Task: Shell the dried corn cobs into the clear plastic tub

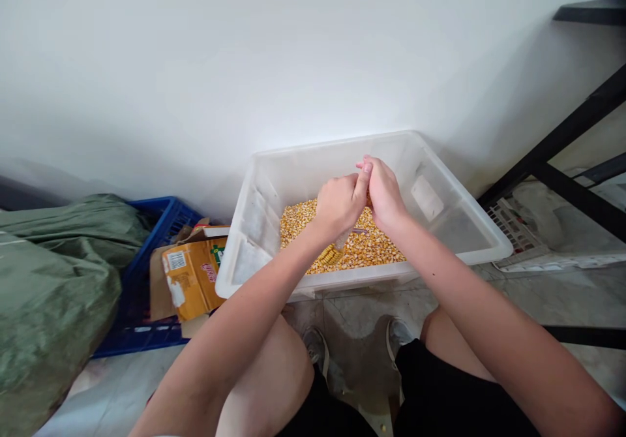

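Both hands meet above a translucent plastic bin point(440, 228) that holds loose yellow corn kernels point(384, 251). My left hand point(340, 202) is closed, its fingers curled and its thumb up against the right hand. Cupped round from the other side, my right hand point(385, 192) presses against the left one. Whatever lies between the palms is hidden. Below my left wrist, a corn cob point(330, 254) with rows of yellow kernels lies on the loose corn, partly covered by the forearm. A thin purplish thing point(360, 231) shows on the kernels under the hands.
At left, a blue plastic crate point(141, 339) holds torn orange cardboard point(193, 280), with a green sheet or sack point(59, 280) beside it. A white wall point(293, 52) rises behind the bin. A black metal frame point(562, 130) and a white basket point(513, 231) stand at right.
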The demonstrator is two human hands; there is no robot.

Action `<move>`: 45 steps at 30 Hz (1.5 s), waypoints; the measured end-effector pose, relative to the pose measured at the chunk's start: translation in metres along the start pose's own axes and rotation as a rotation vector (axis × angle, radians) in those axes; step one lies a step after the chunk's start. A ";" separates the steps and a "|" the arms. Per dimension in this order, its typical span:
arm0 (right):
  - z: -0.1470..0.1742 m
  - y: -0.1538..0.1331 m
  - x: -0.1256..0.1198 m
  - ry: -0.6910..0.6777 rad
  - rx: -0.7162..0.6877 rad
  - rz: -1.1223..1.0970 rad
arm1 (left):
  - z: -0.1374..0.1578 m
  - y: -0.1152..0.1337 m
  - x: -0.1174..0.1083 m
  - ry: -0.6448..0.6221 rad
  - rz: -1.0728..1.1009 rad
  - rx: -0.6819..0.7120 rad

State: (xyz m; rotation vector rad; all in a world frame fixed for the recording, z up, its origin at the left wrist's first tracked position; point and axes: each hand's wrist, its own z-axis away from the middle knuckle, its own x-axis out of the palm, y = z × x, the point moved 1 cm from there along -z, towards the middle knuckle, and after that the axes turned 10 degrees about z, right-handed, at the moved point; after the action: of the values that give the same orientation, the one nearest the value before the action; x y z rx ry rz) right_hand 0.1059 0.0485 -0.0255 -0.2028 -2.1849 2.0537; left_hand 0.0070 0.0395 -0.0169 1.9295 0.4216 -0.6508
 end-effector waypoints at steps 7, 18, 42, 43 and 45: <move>0.003 -0.010 0.004 0.055 0.077 -0.245 | 0.003 0.003 0.008 0.058 0.044 -0.010; 0.000 -0.005 0.002 0.145 -0.072 -0.233 | -0.003 0.000 0.009 0.034 0.323 0.012; -0.003 0.000 0.003 0.126 0.063 -0.226 | 0.000 0.003 0.010 0.080 0.048 -0.090; -0.004 0.001 0.002 0.153 0.046 -0.197 | -0.001 0.004 0.011 0.083 0.065 -0.101; -0.007 0.004 -0.001 0.230 -0.006 -0.125 | -0.003 0.005 0.013 0.093 0.130 -0.141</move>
State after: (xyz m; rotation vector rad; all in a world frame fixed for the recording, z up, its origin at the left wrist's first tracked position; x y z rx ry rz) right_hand 0.1086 0.0554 -0.0291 -0.2800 -2.0130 1.8575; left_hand 0.0208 0.0405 -0.0207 1.8400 0.3858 -0.4362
